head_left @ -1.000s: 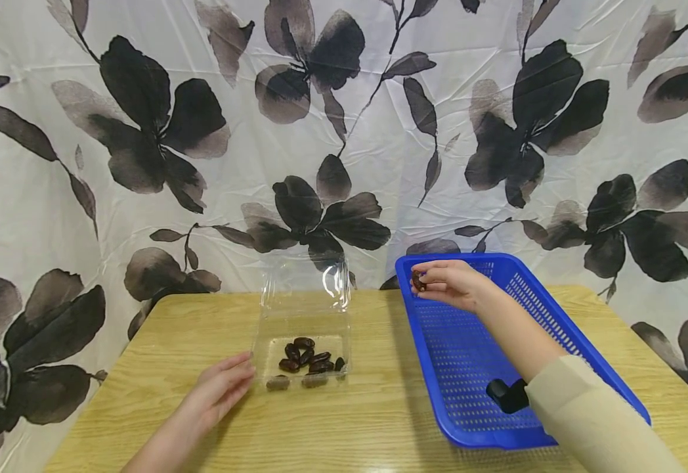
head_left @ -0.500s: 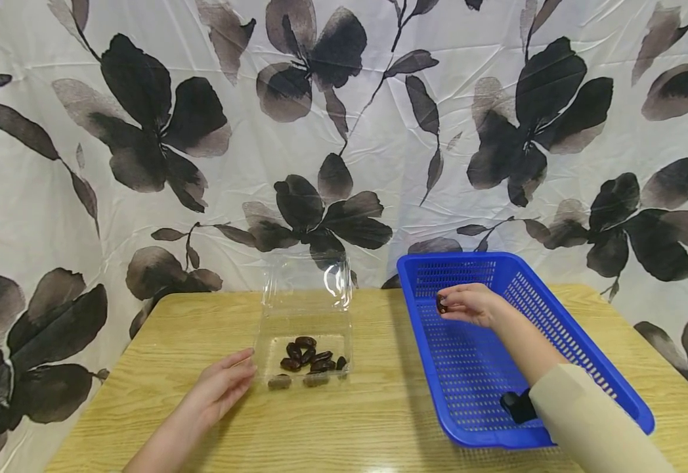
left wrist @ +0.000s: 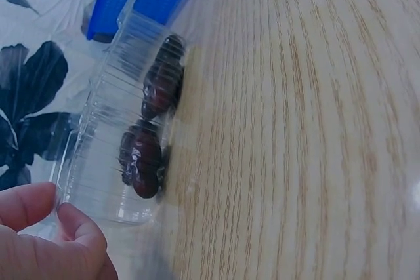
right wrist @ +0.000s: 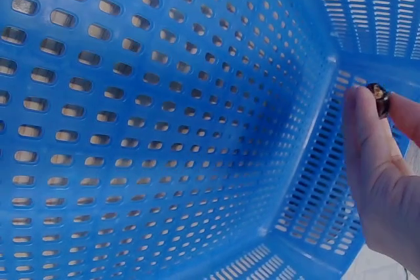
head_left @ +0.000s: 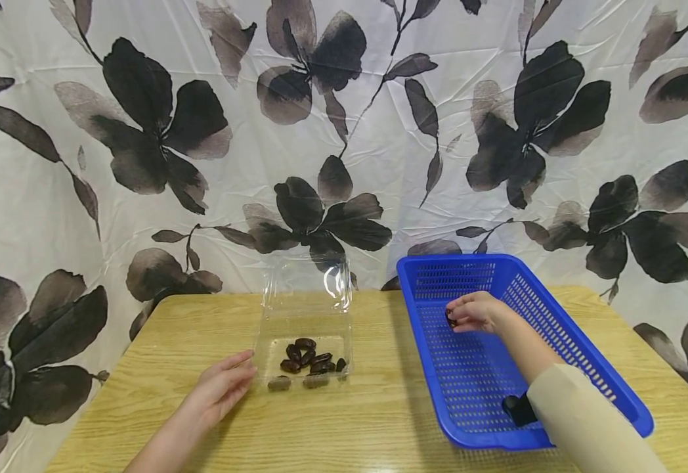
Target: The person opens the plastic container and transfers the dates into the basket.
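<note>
My right hand (head_left: 478, 313) is over the inside of the blue basket (head_left: 432, 368), pinching a dark date (head_left: 450, 318) between thumb and fingers. In the right wrist view the date (right wrist: 378, 100) shows at the fingertips, apart from the perforated floor. On the left, my left hand (head_left: 221, 389) pinches the side edge of a clear plastic clamshell container (head_left: 273, 328), as the left wrist view shows with the thumb and a finger at its rim (left wrist: 60, 195). Several brown, glossy dates (head_left: 305, 355) lie in the container, whose lid (head_left: 305, 282) stands raised at the back.
A wooden table (head_left: 373, 407) carries both containers, with a strip of bare wood between them. A floral cloth (head_left: 344, 131) hangs behind the table. On the right wrist sits a black camera mount (head_left: 518, 410).
My right hand has moved from the basket's back left rim to the right and down into the basket, carrying the date. My left hand and the clear container have stayed in place.
</note>
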Motion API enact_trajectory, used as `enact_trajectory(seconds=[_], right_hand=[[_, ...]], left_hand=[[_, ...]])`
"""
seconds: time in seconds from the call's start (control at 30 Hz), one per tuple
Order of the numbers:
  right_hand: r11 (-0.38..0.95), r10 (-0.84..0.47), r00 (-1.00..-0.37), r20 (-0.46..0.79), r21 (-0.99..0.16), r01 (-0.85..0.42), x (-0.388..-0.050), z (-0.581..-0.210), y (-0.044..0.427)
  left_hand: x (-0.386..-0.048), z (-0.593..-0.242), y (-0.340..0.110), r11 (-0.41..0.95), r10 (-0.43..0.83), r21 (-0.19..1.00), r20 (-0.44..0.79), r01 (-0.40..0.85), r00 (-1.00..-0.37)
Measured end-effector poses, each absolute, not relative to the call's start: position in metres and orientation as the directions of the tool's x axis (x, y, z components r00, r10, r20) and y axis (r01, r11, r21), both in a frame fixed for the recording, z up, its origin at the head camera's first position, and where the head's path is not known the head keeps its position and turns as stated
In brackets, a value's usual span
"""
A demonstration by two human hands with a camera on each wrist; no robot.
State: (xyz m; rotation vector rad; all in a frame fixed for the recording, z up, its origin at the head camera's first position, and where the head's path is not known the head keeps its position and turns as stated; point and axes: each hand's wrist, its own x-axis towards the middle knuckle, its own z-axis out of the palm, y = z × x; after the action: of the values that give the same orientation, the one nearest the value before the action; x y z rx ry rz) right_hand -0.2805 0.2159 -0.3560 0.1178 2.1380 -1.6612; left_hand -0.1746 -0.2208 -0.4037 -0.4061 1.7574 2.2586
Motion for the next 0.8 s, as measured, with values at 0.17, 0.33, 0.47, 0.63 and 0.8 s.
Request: enact_trajectory(seconds=[0.17, 0.33, 0.47, 0.63, 0.8], right_hand=[[0.365, -0.173, -0.911, -0.375, -0.883, 0.295, -0.279, -0.358, 0.217], [0.459, -0.146, -0.921, -0.362, -0.849, 0.261, -0.276, -0.355, 0.216], [0.472, -0.146, -0.926, -0.348, -0.847, 0.244, -0.276, -0.347, 0.215], [0.393, -0.211, -0.929, -0.305, -0.896, 0.206, -0.278, -0.329, 0.210], [0.320, -0.279, -0.923, -0.263, -0.932, 0.169, -0.278, -0.306, 0.200]], left_hand=[[-0.174, -0.403, -0.220, -0.243, 0.031, 0.900, -0.365, -0.362, -0.930], [-0.173, -0.404, -0.220, -0.251, 0.025, 0.899, -0.366, -0.360, -0.930], [-0.173, -0.404, -0.220, -0.246, 0.037, 0.899, -0.364, -0.362, -0.931], [-0.174, -0.404, -0.221, -0.245, 0.042, 0.900, -0.363, -0.362, -0.931], [-0.174, -0.404, -0.221, -0.254, 0.035, 0.897, -0.365, -0.362, -0.930]])
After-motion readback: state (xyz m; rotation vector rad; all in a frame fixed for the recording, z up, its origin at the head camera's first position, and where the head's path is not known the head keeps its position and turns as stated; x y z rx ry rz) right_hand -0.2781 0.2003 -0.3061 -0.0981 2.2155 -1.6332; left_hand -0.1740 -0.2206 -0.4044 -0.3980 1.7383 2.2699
